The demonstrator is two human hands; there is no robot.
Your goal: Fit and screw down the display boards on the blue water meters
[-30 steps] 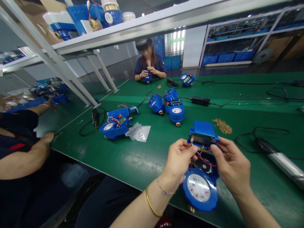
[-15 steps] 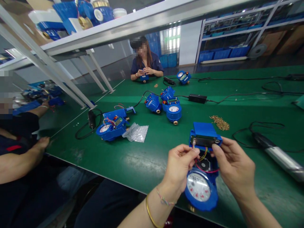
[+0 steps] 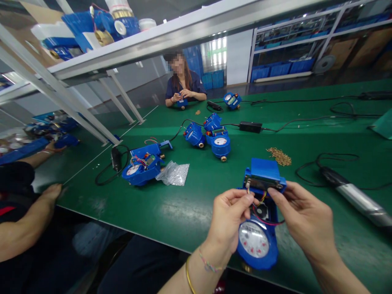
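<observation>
A blue water meter (image 3: 257, 258) with a round white dial sits at the table's front edge, in front of me. Its raised blue cover (image 3: 265, 170) shows a dark underside, and red, yellow and black wires (image 3: 266, 223) hang below it. My left hand (image 3: 228, 218) is closed in a pinch at the cover's left corner, on a small thin piece with a shiny tip; its kind is unclear. My right hand (image 3: 306, 218) grips the cover's right end, thumb on the near side, with the other fingers partly hidden behind.
Several blue meters (image 3: 220, 146) stand mid-table. An opened meter (image 3: 142, 169) lies left beside a clear plastic bag (image 3: 176, 173). Brass screws (image 3: 279, 157) are heaped beyond my hands. At right lies a corded electric screwdriver (image 3: 355, 196). Co-workers sit opposite and left; a shelf (image 3: 147, 41) overhangs.
The view has shifted slightly, so the table things appear a little further left. Both hands keep their hold at the meter's cover; my right thumb has slid slightly left along it.
</observation>
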